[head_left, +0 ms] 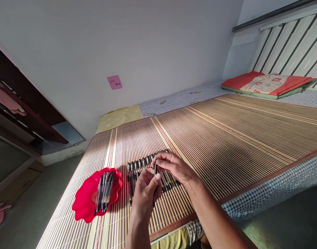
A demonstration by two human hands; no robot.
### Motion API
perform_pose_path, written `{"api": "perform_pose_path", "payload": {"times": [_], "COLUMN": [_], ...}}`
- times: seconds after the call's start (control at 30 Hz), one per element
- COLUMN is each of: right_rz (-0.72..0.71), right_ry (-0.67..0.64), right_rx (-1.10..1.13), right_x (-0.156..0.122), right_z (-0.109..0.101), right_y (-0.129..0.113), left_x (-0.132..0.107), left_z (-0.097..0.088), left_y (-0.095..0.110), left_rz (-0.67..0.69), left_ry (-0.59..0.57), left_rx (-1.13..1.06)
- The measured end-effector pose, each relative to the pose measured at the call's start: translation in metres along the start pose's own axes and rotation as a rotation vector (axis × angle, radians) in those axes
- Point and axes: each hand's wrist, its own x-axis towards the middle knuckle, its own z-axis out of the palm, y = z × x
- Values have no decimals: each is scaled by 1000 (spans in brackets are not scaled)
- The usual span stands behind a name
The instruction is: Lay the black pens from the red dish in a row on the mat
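Both hands meet over a row of black pens (144, 162) laid side by side on a striped bamboo mat (226, 135). My left hand (145, 193) is closed around the lower part of one black pen (155, 170), held upright. My right hand (171, 167) pinches the top end of that same pen with thumb and fingers. To the left, a red scalloped plate (82, 204) holds several more black pens (104, 188).
The mat covers a bed along a white wall bearing a pink sticky note (114, 82). A red and floral pillow (267, 84) lies at the far right. The bed's edge with checked sheet (272, 190) runs near me. A dark wooden cabinet (23, 114) stands left.
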Motion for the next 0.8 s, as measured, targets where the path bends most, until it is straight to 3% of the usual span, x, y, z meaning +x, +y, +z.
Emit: {"api": "perform_pose_path", "payload": {"times": [0.1, 0.3, 0.47, 0.67, 0.8], "right_rz": [-7, 44, -12, -112, -297], "right_ry": [38, -20, 81, 276, 596], "right_rx": [-19, 149, 147, 191, 146], "right_x": [0, -3, 0, 3, -7], "right_z": [0, -1, -4, -18, -46], "right_y": [0, -1, 5, -6, -28], "left_x": [1, 1, 1, -3, -5], "left_z": [0, 1, 2, -3, -23], "left_y": [-2, 0, -2, -7, -9], "left_rz": [-6, -142, -153, -149, -131], "left_ry": [8, -108, -117, -188, -277], "left_rx": [-10, -192, -211, 32, 418]}}
